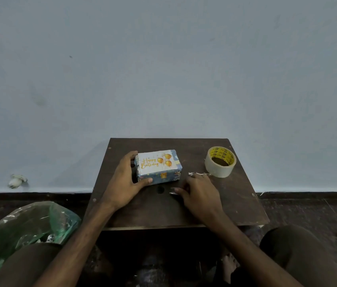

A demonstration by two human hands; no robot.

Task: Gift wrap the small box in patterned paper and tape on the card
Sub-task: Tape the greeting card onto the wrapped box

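Left hand [125, 179] grips box [163, 177], card [157, 162] on top. Right hand [199, 192] beside box, grip unclear. Tape roll [220, 161] farther right.

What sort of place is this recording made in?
Likely a plain room in a home, with the person seated on the floor: a low wooden table stands against a bare pale-blue wall, and a green plastic bag of scraps sits by the left knee.

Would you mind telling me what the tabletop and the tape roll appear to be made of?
Tabletop: probably dark wood or laminated board, matte, judging by scuffs and fasteners near its corners. Tape roll: seemingly translucent plastic tape, slightly glossy, wound on a yellow printed core, likely cardboard.
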